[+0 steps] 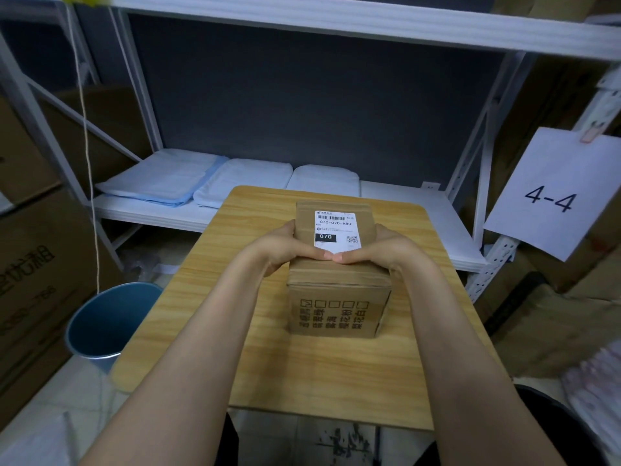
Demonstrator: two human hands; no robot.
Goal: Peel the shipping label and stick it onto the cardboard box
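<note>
Our left hand [285,245] and right hand [383,245] clasp the cardboard box [339,284] on the wooden table [208,297], thumbs pressing the shipping label [337,232] on top; uneven pressure could leave bubbles or lifted corners.

A small table [188,317] with a pale wood-grain top and rounded corners carries a single cardboard box [339,297], set a little right of centre and toward the far half (printed characters and a row of small squares show on its near face). Behind the table, a white shelf [420,227] of a metal rack holds three flat, soft packets [242,178] lying side by side along its left and middle parts, the leftmost tinged blue.
</note>
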